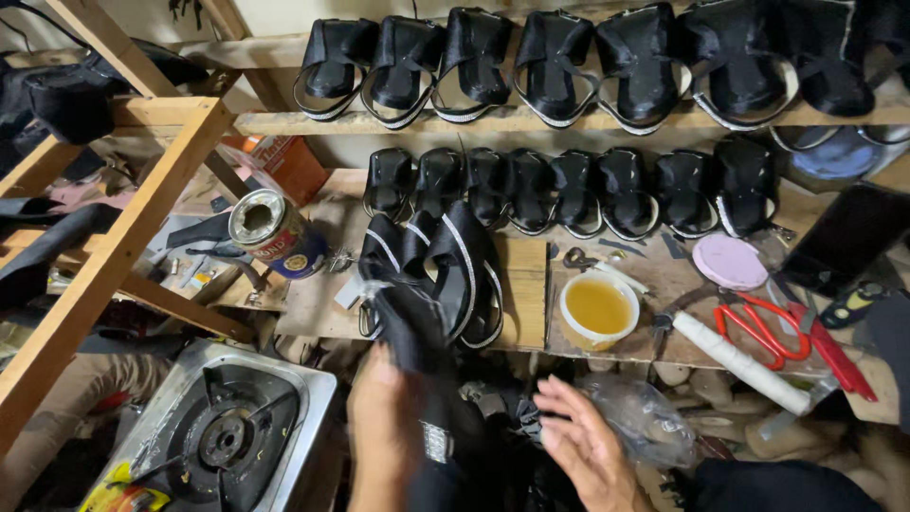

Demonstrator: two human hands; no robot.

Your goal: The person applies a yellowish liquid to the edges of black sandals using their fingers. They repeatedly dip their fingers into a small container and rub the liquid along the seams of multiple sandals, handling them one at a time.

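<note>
My left hand (387,427) grips a black sandal upper (408,327) and holds it up just in front of a small pile of black strap uppers with silver trim (455,270) on the wooden bench. My right hand (583,441) hovers with fingers spread, palm turned in, above dark pieces and a crumpled clear plastic bag (640,417); it holds nothing.
Two wooden shelves carry rows of black sandal uppers (569,185). On the bench sit a round tub of yellow glue (598,308), red scissors (763,327), a white-handled tool (739,360), a pink lid (728,261) and an open tin can (275,232). A gas burner (223,436) stands lower left beside a wooden frame (114,256).
</note>
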